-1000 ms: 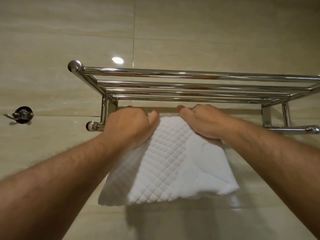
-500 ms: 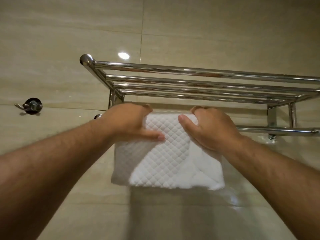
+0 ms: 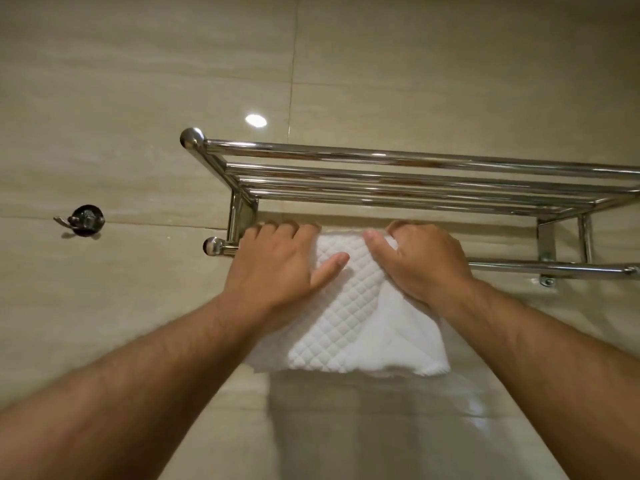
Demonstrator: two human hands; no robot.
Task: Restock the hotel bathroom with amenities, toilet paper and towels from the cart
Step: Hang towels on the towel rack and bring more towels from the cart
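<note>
White towel [image 3: 349, 317] | over rail [image 3: 554, 267] | left hand [image 3: 280, 268], right hand [image 3: 424, 265] grip top edge

Warm dim light, tile glare [image 3: 256, 120], wide-angle distortion

A wall of large, glossy beige tiles [image 3: 138, 81] is seen across the whole view, divided by one thin vertical joint [image 3: 292, 64] and one horizontal joint at mid-height. A small oval glare of light [image 3: 256, 120] is reflected on the tile just left of the vertical joint. A chrome rack [image 3: 381, 157] of parallel bars is mounted right of centre, its nearest bar capped by a round knob [image 3: 192, 138] at the left end. A single lower rail [image 3: 554, 266] is fixed beneath it, carried on the right by an upright bracket [image 3: 546, 244]. Well apart on the far left, a dark round wall hook [image 3: 85, 220] is set on the horizontal joint.
</note>
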